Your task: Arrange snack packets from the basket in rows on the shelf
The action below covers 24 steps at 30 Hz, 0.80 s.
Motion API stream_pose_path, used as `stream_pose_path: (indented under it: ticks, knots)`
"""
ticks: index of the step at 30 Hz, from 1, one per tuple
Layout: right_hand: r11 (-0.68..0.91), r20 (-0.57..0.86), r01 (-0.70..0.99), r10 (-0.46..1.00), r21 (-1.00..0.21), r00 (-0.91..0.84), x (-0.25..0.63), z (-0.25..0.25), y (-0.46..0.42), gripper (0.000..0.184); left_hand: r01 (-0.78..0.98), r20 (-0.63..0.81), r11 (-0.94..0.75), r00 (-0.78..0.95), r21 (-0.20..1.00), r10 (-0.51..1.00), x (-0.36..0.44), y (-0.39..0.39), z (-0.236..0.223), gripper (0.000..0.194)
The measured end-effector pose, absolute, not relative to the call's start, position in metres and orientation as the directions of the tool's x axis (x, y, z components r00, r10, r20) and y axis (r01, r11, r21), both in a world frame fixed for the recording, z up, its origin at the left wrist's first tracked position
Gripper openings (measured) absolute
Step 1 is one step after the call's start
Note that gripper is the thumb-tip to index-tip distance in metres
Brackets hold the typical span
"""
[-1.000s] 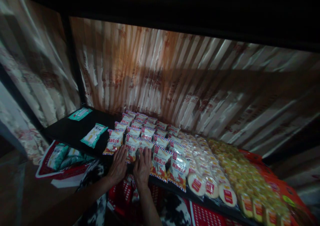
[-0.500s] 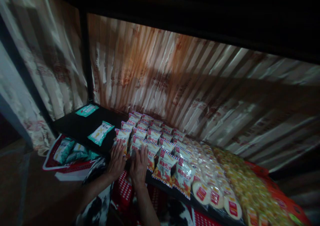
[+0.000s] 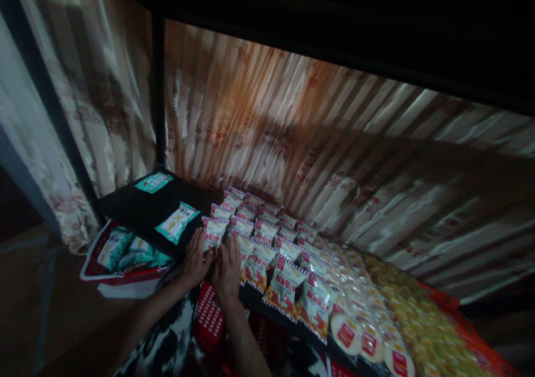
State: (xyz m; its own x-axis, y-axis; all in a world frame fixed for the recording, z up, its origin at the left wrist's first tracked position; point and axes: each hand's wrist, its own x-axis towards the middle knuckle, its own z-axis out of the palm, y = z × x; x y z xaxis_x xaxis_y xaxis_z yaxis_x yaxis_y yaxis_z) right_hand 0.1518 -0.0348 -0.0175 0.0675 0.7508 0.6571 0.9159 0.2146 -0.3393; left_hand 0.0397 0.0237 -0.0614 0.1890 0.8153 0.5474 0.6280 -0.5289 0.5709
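Note:
Rows of small white snack bags with striped top edges and red lettering stand on a black shelf (image 3: 125, 204). My left hand (image 3: 196, 259) lies along the left side of the front-left snack bag (image 3: 214, 232), fingers straight. At that bag's right lower side is my right hand (image 3: 227, 268), its fingers stretched forward beside the neighbouring snack bag (image 3: 246, 249). Both hands are open, palms turned partly toward each other. Whether they press on the bag is hard to tell in the dim light.
Two teal packets, a nearer one (image 3: 178, 223) and a farther one (image 3: 154, 182), lie on the shelf at left. Below is a red basket (image 3: 125, 277) with teal packets. Clear-wrapped round items (image 3: 370, 343) and yellow packets (image 3: 422, 316) fill the right. A dark post (image 3: 159, 98) and pleated curtain (image 3: 267, 115) stand behind.
My right hand has moved left, closer to my left hand, uncovering more of the bag on its right. The whole scene has shifted slightly right as the view turned.

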Motion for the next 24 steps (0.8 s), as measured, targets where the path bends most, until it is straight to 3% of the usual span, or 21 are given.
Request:
stream_pose_path:
  ticks: [12,24]
  knots:
    - [0.200,0.642,0.874,0.751,-0.443,0.154,0.129,-0.038,-0.004,0.041,0.398,0.271,-0.300,0.129,0.867,0.954,0.031,0.055,-0.056,0.058]
    - [0.185,0.630,0.850,0.750,-0.493,0.202,0.125,-0.049,0.009,0.044,0.312,0.037,-0.073,0.120,0.947,0.992,0.041,0.087,-0.040,0.057]
